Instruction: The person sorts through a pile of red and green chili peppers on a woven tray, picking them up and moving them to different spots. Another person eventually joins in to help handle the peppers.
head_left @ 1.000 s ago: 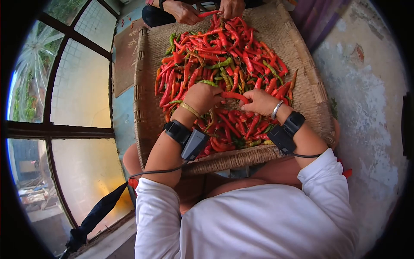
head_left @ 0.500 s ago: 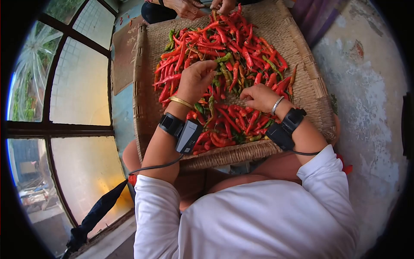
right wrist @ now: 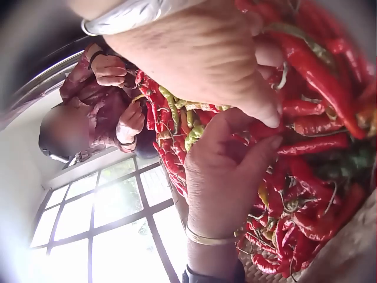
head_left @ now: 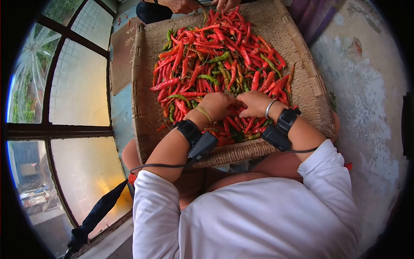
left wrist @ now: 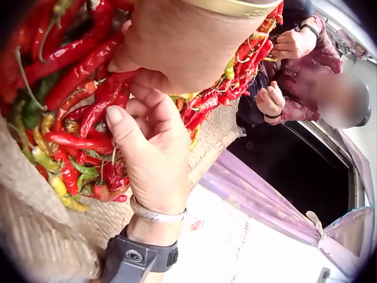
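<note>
My left hand (head_left: 217,105), with a gold bracelet, and my right hand (head_left: 255,102), with a silver bangle, meet over the near half of a heap of chili peppers (head_left: 198,45). In the right wrist view, the left thumb and forefinger (right wrist: 227,150) pinch a red chili pepper (right wrist: 259,128). Its far end runs in under the right fingers, which curl in at it; part of this hold is hidden. From the left wrist view, the right thumb and curled fingers (left wrist: 141,132) show right beside red pepper flesh (left wrist: 109,97).
A woven tray (head_left: 295,39) bears the heap, mostly red with several green peppers (head_left: 224,71). Across it, another person's hands (head_left: 185,5) work at its far edge. Windows (head_left: 79,82) stand on the left, a patchy wall (head_left: 362,108) on the right; a folded dark umbrella (head_left: 97,211) leans at lower left.
The red pepper held between both hands has left them. My left hand reached out over the heap, then came back to the right hand. The other person's hands shifted slightly.
</note>
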### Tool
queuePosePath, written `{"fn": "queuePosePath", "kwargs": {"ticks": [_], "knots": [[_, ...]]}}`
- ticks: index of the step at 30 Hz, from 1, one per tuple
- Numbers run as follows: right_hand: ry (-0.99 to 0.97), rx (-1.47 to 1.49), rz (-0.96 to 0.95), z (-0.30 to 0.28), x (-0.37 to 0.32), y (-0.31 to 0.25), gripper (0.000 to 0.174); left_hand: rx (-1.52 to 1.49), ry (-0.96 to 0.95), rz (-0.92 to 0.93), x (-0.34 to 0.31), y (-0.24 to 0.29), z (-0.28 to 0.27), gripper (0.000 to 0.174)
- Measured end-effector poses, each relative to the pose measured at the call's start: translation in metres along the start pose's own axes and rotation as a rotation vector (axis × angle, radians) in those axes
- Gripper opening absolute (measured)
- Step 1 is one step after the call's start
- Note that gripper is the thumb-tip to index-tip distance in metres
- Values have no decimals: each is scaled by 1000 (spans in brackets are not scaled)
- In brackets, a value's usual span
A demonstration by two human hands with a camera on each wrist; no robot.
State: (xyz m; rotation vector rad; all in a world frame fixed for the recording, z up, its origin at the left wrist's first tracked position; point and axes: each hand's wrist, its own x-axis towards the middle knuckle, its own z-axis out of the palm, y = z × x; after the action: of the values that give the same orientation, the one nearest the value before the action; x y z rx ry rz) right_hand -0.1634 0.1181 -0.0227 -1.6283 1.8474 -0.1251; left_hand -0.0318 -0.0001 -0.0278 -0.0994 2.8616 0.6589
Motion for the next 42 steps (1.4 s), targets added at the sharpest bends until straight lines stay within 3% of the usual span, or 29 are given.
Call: {"fn": "queuePosePath", "kwargs": {"ticks": [5, 8, 10, 14, 16, 20, 22, 29, 35, 38, 40, 41, 42], "knots": [[34, -62, 105, 6, 1, 0, 33, -2, -38, -90, 2, -2, 1, 34], [37, 99, 106, 0, 1, 6, 31, -95, 37, -107, 1, -5, 3, 30], [170, 272, 49, -6, -1, 10, 24, -214, 137, -63, 1, -7, 3, 30], [209, 559, 22, -14, -4, 8, 19, -203, 242, -104, 0, -4, 1, 28], [198, 568, 20, -20, -5, 6, 18, -341, 358, -35, 0, -5, 3, 28], [333, 759, -122, -27, -9, 9, 19, -619, 334, -136, -4, 3, -11, 28], [339, 907, -82, -34, -15, 3, 18, -986, 332, -175, -3, 1, -8, 27], [280, 888, -31, -38, -18, 4, 16, -1075, 392, -38, 0, -8, -6, 26], [243, 900, 50, -39, -18, 7, 16, -902, 136, -258, -7, -9, -22, 24], [403, 928, 129, -41, -17, 11, 18, -953, 95, -350, -11, -16, -32, 25], [434, 771, 173, -41, -17, 16, 24, -944, 250, -344, -10, -25, -38, 18], [437, 522, 187, -39, -14, 18, 26, -1197, 351, -343, -9, -26, -42, 29], [436, 522, 187, -36, -14, 19, 26, -1197, 350, -343, -8, -24, -42, 29]]}}
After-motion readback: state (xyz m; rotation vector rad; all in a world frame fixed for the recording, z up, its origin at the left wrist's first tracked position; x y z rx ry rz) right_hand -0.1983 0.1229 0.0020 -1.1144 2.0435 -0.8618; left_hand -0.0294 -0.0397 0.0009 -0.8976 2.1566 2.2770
